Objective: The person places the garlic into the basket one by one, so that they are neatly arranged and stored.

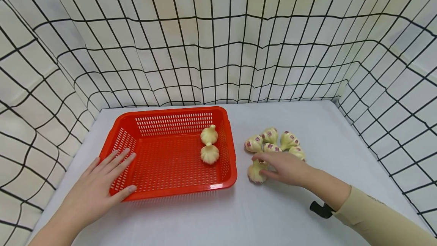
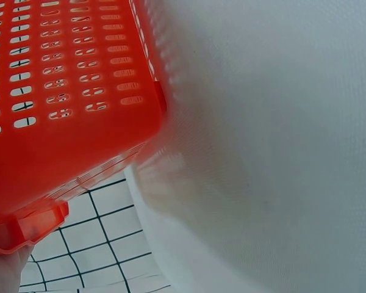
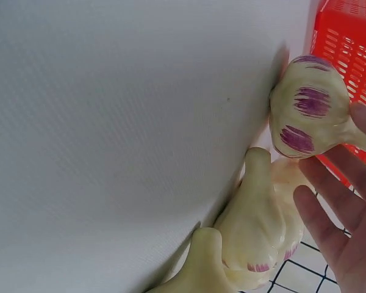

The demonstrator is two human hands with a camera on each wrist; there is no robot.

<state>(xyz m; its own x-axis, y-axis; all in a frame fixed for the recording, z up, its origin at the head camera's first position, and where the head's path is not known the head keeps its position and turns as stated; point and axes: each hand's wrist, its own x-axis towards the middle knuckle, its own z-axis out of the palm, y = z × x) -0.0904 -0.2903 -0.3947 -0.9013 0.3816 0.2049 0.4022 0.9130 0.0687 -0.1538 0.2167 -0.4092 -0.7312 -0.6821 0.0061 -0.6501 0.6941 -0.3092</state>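
In the head view my left hand (image 1: 99,189) lies with straight, spread fingers over the left rim of a red plastic basket (image 1: 170,191). The left wrist view shows the basket's slotted side wall (image 2: 67,104) from outside. My right hand (image 1: 286,168) pinches a garlic bulb (image 1: 256,173) by its neck, to the right of the basket. Up close, this bulb (image 3: 311,107) has purple streaks, and thumb and fingers stand on either side of its stem. Two pale garlic bulbs, one (image 1: 209,134) behind the other (image 1: 209,155), lie inside along the basket's right side.
Behind my right hand, several purple-streaked garlic bulbs (image 1: 269,135) lie in a cluster, partly covered by the hand. Black netting (image 1: 246,44) over white sheeting surrounds the white table (image 1: 191,219) at the back and sides. A black strap end (image 1: 321,209) hangs below the right wrist.
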